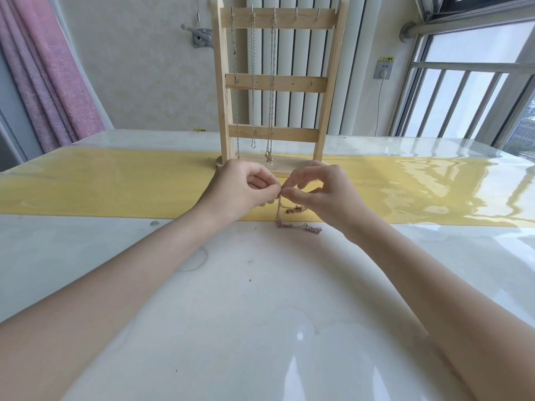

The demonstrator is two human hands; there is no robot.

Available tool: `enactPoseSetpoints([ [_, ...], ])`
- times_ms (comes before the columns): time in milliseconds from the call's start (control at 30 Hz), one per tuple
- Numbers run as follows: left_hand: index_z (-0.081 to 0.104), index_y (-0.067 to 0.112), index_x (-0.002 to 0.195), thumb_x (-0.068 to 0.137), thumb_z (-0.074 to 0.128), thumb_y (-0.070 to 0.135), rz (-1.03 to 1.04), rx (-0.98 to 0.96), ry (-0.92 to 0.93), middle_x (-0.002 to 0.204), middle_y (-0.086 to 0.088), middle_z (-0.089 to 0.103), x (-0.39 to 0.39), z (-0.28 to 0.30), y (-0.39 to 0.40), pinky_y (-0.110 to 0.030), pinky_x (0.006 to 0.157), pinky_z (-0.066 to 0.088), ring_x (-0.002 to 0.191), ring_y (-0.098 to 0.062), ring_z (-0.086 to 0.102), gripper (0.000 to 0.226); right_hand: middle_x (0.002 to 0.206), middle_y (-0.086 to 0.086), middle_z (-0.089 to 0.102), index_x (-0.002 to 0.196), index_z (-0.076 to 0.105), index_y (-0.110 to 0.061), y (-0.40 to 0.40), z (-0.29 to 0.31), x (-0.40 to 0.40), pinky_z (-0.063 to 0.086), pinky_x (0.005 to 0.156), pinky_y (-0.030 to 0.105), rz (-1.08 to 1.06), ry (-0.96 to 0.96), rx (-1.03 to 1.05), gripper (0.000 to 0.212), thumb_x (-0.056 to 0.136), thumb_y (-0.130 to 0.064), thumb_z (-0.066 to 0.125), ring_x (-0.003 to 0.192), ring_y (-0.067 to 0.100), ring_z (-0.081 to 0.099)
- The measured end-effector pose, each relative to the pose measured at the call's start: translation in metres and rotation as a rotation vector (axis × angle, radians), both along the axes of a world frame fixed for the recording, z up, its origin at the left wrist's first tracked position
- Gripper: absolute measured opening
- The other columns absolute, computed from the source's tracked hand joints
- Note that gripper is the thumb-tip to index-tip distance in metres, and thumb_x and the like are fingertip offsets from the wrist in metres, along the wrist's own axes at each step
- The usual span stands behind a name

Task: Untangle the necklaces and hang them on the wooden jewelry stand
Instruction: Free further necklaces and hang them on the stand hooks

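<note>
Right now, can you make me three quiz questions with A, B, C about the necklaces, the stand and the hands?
1. Where is the wooden stand?
A. behind the hands
B. on the floor
C. lying flat

2. How many chains hang on it?
A. none
B. three
C. six

3. What are the hands doing?
A. resting flat
B. pinching a chain
C. waving

Answers: 1 A, it stands upright beyond the left hand and right hand. 2 B, three hanging chains show on its hooks. 3 B, both pinch the loose chain, which trails onto the table.

Bright daylight from the window [463, 96] at right, glare on the glossy table [434, 180] — wide-angle bending at edges
</note>
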State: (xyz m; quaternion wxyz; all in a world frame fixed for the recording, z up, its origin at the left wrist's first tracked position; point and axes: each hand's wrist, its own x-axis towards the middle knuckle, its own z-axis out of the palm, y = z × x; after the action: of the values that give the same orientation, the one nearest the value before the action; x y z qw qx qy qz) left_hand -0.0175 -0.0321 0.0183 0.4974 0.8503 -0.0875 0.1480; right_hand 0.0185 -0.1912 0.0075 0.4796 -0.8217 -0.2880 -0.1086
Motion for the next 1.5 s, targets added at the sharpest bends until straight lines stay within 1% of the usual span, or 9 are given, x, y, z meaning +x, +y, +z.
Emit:
enactPoseSetpoints([
  [133, 0.065, 0.012, 0.077, 0.08, 0.07, 0.002, -0.06, -0.09, 0.067, 0.069, -0.002, 0.066, -0.0009, 0.0016, 0.0012, -0.013, 0.06, 0.049, 0.056, -0.001, 0.059, 0.012, 0.079, -0.015, 0.056, 0.072, 0.068, -0.019, 0.0001, -0.0006, -0.0004, 0.048, 0.074, 0.032, 0.001, 0.023, 0.032, 0.012, 0.082, -0.012, 0.069, 0.08, 0.008, 0.054],
  [300, 0.066, 0.009, 0.081, 0.082, 0.068, 0.004, -0.096, -0.191, 0.11, 0.068, -0.001, 0.067, -0.0015, 0.001, 0.0012, -0.014, 0.059, 0.05, 0.059, -0.002, 0.063, 0.005, 0.075, -0.015, 0.057, 0.071, 0.064, -0.014, -0.001, 0.0035, -0.0049, 0.046, 0.061, 0.019, 0.053, 0.091, 0.107, 0.017, 0.087, -0.008, 0.064, 0.067, 0.0, 0.051],
  [533, 0.064, 0.013, 0.081, 0.086, 0.062, 0.011, -0.235, -0.324, 0.214, 0.072, 0.004, 0.068, -0.0041, 0.0045, 0.0056, -0.016, 0.065, 0.051, 0.067, -0.005, 0.063, 0.006, 0.084, 0.004, 0.057, 0.075, 0.063, -0.009, -0.007, 0.0045, -0.0049, 0.045, 0.065, 0.023, 0.289, 0.474, 0.327, 0.019, 0.093, -0.01, 0.057, 0.083, 0.013, 0.05],
  [767, 0.064, 0.013, 0.077, 0.087, 0.062, 0.01, -0.195, -0.23, 0.122, 0.068, 0.003, 0.068, -0.0038, 0.0058, 0.0061, -0.015, 0.061, 0.05, 0.063, -0.005, 0.062, 0.011, 0.073, -0.005, 0.063, 0.072, 0.067, -0.011, -0.0053, 0.0025, -0.0035, 0.045, 0.063, 0.022, 0.269, 0.493, 0.38, 0.019, 0.09, -0.013, 0.061, 0.083, 0.015, 0.05],
  [933, 0.064, 0.009, 0.08, 0.088, 0.061, 0.008, -0.19, -0.183, 0.157, 0.068, 0.002, 0.068, -0.0052, 0.0046, 0.0048, -0.015, 0.06, 0.05, 0.061, -0.004, 0.062, 0.008, 0.084, 0.004, 0.061, 0.081, 0.064, -0.004, -0.0061, -0.0009, -0.0003, 0.046, 0.067, 0.022, 0.304, 0.546, 0.317, 0.013, 0.091, -0.011, 0.058, 0.089, 0.017, 0.05],
  [1233, 0.066, 0.011, 0.064, 0.091, 0.053, 0.007, -0.211, -0.468, 0.398, 0.055, 0.003, 0.06, -0.006, 0.0023, -0.0014, -0.015, 0.05, 0.047, 0.05, -0.006, 0.052, 0.03, 0.075, -0.003, 0.064, 0.071, 0.062, -0.008, -0.0052, 0.0023, -0.0038, 0.045, 0.067, 0.02, 0.333, 0.506, 0.262, 0.019, 0.09, -0.007, 0.059, 0.074, 0.008, 0.058],
  [1333, 0.065, 0.011, 0.073, 0.082, 0.063, 0.019, -0.25, -0.448, 0.417, 0.059, 0.004, 0.061, -0.0074, 0.0035, -0.0008, -0.015, 0.052, 0.047, 0.055, -0.005, 0.054, 0.012, 0.079, 0.004, 0.063, 0.079, 0.061, 0.001, -0.0055, 0.0013, -0.0031, 0.045, 0.067, 0.021, 0.317, 0.488, 0.25, 0.016, 0.092, -0.007, 0.057, 0.077, 0.011, 0.057],
  [1433, 0.064, 0.013, 0.077, 0.059, 0.069, 0.038, -0.276, -0.413, 0.421, 0.063, 0.007, 0.059, -0.0085, 0.0039, -0.0009, -0.015, 0.053, 0.046, 0.059, -0.004, 0.054, 0.032, 0.087, 0.014, 0.057, 0.09, 0.061, 0.015, -0.0043, 0.0007, -0.0023, 0.045, 0.07, 0.024, 0.31, 0.476, 0.247, 0.022, 0.093, -0.005, 0.052, 0.084, 0.016, 0.053],
  [1500, 0.062, 0.013, 0.077, 0.053, 0.071, 0.042, -0.293, -0.466, 0.439, 0.062, 0.007, 0.059, -0.0083, 0.0026, -0.0009, -0.014, 0.052, 0.045, 0.058, -0.004, 0.053, 0.038, 0.087, 0.013, 0.056, 0.09, 0.063, 0.009, -0.0031, 0.002, -0.0043, 0.043, 0.073, 0.027, 0.34, 0.493, 0.272, 0.019, 0.093, -0.004, 0.049, 0.086, 0.017, 0.051],
])
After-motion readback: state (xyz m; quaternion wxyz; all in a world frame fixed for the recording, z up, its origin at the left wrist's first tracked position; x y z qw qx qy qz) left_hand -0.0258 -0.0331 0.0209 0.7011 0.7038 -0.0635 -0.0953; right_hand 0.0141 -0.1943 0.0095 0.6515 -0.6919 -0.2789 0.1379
